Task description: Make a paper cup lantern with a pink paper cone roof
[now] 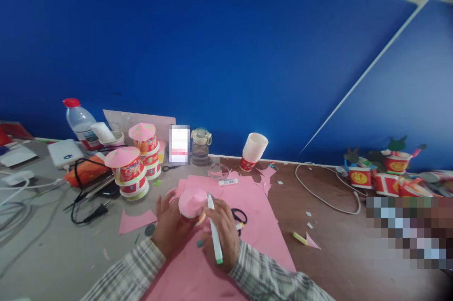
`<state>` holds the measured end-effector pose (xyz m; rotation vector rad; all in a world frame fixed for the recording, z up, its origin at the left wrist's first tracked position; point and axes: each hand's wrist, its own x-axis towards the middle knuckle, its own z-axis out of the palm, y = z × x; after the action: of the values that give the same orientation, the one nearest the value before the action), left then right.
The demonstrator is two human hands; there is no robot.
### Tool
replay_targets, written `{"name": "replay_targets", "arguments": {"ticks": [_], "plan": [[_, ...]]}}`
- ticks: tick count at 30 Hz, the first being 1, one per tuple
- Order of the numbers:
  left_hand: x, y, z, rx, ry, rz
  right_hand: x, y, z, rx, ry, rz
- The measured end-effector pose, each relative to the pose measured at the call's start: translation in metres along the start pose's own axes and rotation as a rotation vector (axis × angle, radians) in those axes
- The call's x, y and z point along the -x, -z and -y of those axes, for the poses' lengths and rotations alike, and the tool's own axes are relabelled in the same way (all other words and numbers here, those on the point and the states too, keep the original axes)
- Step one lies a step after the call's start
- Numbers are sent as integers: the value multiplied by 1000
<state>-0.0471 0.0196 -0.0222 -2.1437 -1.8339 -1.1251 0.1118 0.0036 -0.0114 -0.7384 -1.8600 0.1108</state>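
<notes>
Pink paper cone (193, 202), seen from above, is held between two hands before a tall blue partition (212, 55), over a pink sheet (260, 235) spread on the desk (329, 249). Forearms in plaid sleeves (125, 270) reach in from the near edge and converge. The left hand (173, 228) curls around the cone's left side, gripping it, with whatever lies beneath mostly hidden; the right hand (227, 232), fingers bent, grasps a white marker (215, 235) at a slant, tip up beside the cone's right edge, though contact cannot be told. At the back left stands a plastic bottle (81, 126) with a red cap, its contents unclear. Nearer are two red-and-white cup towers (132, 176), each under a pink conical roof (123, 156). Right of centre, a tilted stack of paper cups (255, 150) nests one inside another. A lidded clear jar (201, 150) holds clear liquid in its lower part; a smaller paper cup (116, 140) beside the bottle contains a white roll (103, 131)
</notes>
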Motion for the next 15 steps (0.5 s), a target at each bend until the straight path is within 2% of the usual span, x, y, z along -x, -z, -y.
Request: {"name": "replay_targets", "arguments": {"ticks": [11,15], "plan": [[-1,1,1,62,28,47,6,-1,-2,3,-9,52],[0,0,2,75,33,71,3,6,0,-8,7,21]]}}
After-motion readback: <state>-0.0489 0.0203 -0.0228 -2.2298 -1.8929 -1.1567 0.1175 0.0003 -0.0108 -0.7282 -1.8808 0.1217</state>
